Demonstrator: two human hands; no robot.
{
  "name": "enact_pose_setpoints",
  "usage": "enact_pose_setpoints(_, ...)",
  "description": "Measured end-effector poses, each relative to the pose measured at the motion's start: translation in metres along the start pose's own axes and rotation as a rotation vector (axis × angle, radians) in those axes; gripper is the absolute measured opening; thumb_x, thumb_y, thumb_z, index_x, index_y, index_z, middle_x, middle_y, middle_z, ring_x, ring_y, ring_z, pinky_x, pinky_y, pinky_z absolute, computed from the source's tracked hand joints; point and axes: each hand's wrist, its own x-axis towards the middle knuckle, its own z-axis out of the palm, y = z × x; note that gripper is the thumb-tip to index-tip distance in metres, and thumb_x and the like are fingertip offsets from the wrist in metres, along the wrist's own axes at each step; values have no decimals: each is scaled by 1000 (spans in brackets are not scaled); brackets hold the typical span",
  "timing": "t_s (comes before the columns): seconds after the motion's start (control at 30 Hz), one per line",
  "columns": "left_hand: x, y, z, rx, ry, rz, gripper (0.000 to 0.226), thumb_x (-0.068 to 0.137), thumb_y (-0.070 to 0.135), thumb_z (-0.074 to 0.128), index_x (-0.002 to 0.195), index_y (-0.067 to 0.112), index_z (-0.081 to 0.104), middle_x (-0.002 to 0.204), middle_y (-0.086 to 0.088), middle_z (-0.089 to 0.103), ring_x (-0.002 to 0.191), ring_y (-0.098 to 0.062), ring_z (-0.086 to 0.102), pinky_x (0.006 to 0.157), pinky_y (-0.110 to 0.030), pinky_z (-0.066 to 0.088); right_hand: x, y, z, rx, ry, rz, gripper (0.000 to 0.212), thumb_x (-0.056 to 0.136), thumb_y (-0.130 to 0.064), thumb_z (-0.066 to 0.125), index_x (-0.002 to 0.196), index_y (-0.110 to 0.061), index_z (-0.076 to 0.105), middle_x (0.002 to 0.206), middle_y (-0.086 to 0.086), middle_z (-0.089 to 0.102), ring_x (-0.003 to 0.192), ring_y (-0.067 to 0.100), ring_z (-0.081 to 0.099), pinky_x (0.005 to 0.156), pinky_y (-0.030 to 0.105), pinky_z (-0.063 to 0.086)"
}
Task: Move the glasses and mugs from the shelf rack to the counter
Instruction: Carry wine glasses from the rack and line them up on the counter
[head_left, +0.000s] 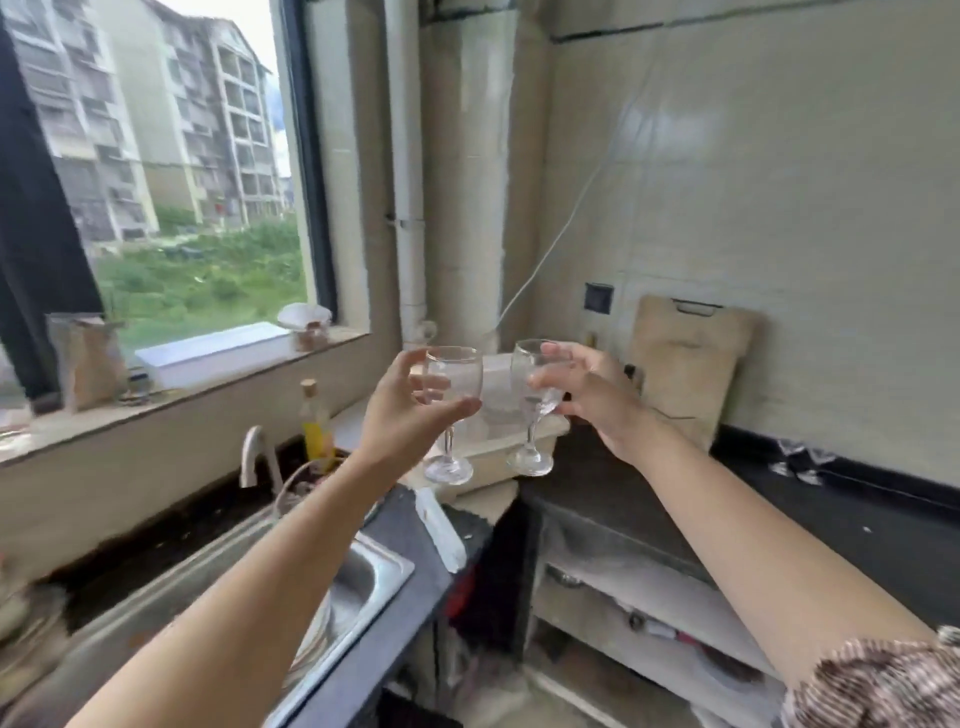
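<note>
Two clear stemmed glasses are being held in the air, side by side and just apart, in front of the far corner of the kitchen. The left glass (457, 370) is standing upright in the left hand (402, 413), whose thumb and fingers are curling round the bowl. The right glass (523, 371) is standing near upright in the right hand (595, 402), whose fingers are wrapping the bowl from the right. Both feet are hanging free in front of a pale box (498, 436) in the corner. The dark counter (857, 525) is running along the right, with a wooden cutting board (685, 364) leaning on the tiled wall behind it. At near left a steel sink (363, 577) is lying below the left forearm, with a faucet (254, 452) and a yellow bottle (315, 423) beyond it under the window sill (208, 382).
</note>
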Motion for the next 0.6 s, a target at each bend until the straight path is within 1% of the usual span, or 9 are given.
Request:
enact_pose_setpoints(0.07,16,0,51,-9,-90,8,65,67,16,84,123,22,51,107,-13,65,97,-28,64,86,-41,55,1,11,-48,-13,88,20,57,71,-17,75,125,-11,57,116,7,64,102,20,63,73,30,53)
enact_pose_setpoints(0.13,33,-1,102,-26,-175,12,63,67,17,83,121,25,51,105,-9,65,93,-22,64,81,-33,56,4,24,-94,-31,169,43,49,72,-15,74,119,-13,59,111,8,67,103,24,64,82,40,55)
enact_pose_setpoints(0.17,42,-2,127,-29,-213,17,61,67,17,82,120,26,53,103,-6,66,91,-20,64,81,-32,55,7,31,-117,-40,202,54,46,73,-14,73,117,-14,60,107,6,68,102,25,64,85,42,53)
enact_pose_setpoints(0.23,60,-7,175,-36,-292,36,57,66,17,81,116,28,58,97,0,68,90,-18,67,85,-36,55,14,46,-160,-44,252,76,46,71,-13,74,115,-14,60,100,3,68,96,22,66,82,39,54)
enact_pose_setpoints(0.33,90,-16,242,-38,-392,54,52,61,21,80,107,34,60,94,6,71,92,-15,68,89,-41,54,28,65,-219,-91,323,109,45,73,-12,73,117,-13,60,104,5,66,93,17,65,77,32,54)
enact_pose_setpoints(0.43,129,-24,316,-44,-501,41,65,56,30,79,117,26,56,103,4,71,98,-15,66,93,-43,52,48,84,-279,-125,413,145,45,75,-9,72,117,-11,59,102,4,66,88,13,65,68,25,52)
enact_pose_setpoints(0.53,161,-32,385,-64,-590,-2,67,55,31,80,116,24,53,102,1,71,94,-12,67,89,-38,53,64,104,-332,-159,481,198,44,73,-7,74,114,-11,59,96,4,67,76,9,64,55,16,49)
enact_pose_setpoints(0.57,169,-35,407,-68,-614,-6,66,56,31,81,115,26,52,101,2,70,92,-11,67,86,-35,54,68,110,-349,-173,503,209,44,72,-6,75,113,-12,59,96,6,66,75,10,64,54,16,49)
enact_pose_setpoints(0.6,176,-37,428,-69,-637,-10,65,57,30,81,114,28,51,100,4,69,91,-10,66,82,-33,55,72,118,-365,-185,523,222,45,71,-6,76,112,-13,59,98,8,65,78,12,64,58,20,52)
